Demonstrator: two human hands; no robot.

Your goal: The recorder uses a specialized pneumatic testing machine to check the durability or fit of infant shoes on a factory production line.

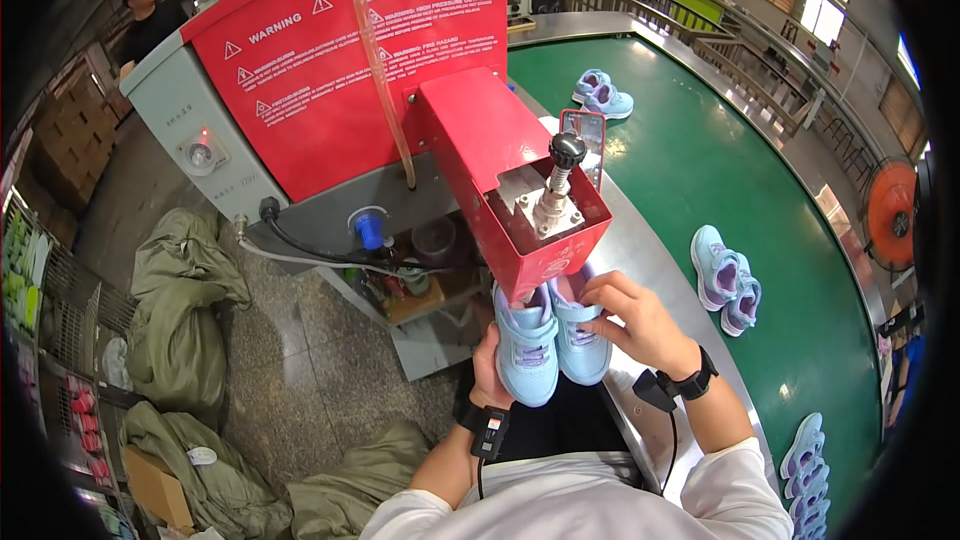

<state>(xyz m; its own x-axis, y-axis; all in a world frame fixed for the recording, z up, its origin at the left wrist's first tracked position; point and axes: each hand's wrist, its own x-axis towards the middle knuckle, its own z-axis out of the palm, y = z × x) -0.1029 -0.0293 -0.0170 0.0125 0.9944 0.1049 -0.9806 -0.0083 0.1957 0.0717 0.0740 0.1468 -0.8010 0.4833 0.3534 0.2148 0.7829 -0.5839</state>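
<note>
Two light blue children's sneakers with purple laces and lining are side by side, toes toward me, beneath the red machine head. My left hand grips the left sneaker along its outer side; the heel end of this shoe is partly hidden under the head. My right hand has its thumb and fingers closed on the strap and collar of the right sneaker. A black knob on a spring and screw tops the metal block in the head. Both wrists wear black bands with small devices.
To the right runs a green conveyor belt with a metal edge, carrying more blue sneakers. A red machine cabinet stands ahead. Olive sacks lie on the floor at left. A person stands at the far left.
</note>
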